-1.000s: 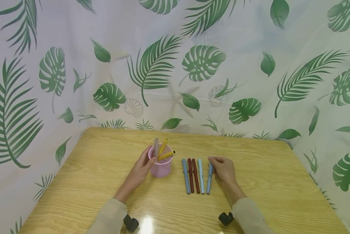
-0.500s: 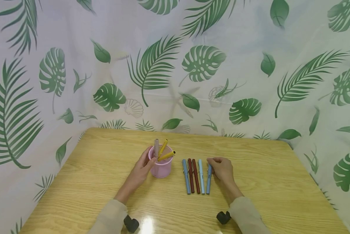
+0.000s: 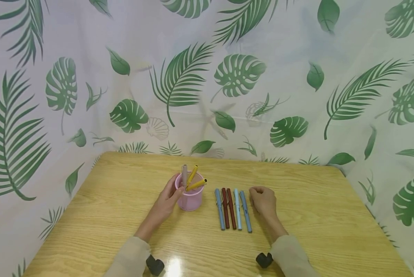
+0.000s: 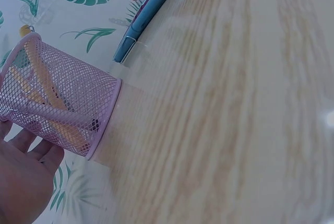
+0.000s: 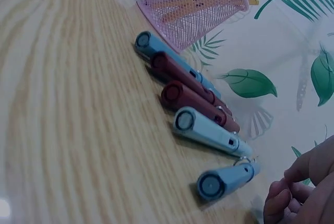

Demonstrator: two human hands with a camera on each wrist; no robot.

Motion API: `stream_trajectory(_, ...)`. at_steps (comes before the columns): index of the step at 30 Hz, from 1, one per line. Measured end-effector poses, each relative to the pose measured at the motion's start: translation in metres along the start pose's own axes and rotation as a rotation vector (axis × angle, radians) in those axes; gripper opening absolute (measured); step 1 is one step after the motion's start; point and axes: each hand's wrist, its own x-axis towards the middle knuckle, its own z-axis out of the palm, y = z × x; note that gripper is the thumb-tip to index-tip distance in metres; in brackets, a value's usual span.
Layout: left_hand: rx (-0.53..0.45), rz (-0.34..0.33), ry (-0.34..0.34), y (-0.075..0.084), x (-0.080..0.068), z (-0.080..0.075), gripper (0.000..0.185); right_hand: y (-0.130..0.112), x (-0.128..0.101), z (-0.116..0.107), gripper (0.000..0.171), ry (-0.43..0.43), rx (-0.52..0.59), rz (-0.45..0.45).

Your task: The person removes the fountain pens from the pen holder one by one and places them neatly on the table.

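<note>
Pens [image 3: 233,208]: three in pink cup [image 3: 190,198], five on tabletop [image 3: 296,231]. Left hand [image 3: 167,200] grip round cup; right hand [image 3: 263,201] curled, empty.

Bright, even light; glare on the table [image 3: 173,265] (wrist views soft).
</note>
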Motion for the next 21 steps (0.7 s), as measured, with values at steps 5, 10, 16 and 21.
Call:
stream_trajectory(5, -0.007, 0.003, 0.000, 0.000, 0.000, 0.000, 0.063, -0.013, -0.008, 0.003, 0.032, -0.013, 0.040, -0.055)
stream_trajectory(10, 0.002, 0.000, 0.000, -0.001, 0.001, 0.000, 0.063, -0.030, -0.018, 0.014, 0.029, -0.075, 0.189, -0.073)
stream_trajectory(16, 0.005, 0.006, -0.005, -0.002, 0.001, -0.001, 0.063, -0.043, -0.028, 0.032, 0.025, -0.130, 0.275, -0.097)
stream_trajectory(21, -0.002, 0.008, -0.007, -0.002, 0.001, -0.001, 0.063, -0.054, -0.035, 0.046, 0.021, -0.146, 0.313, -0.104)
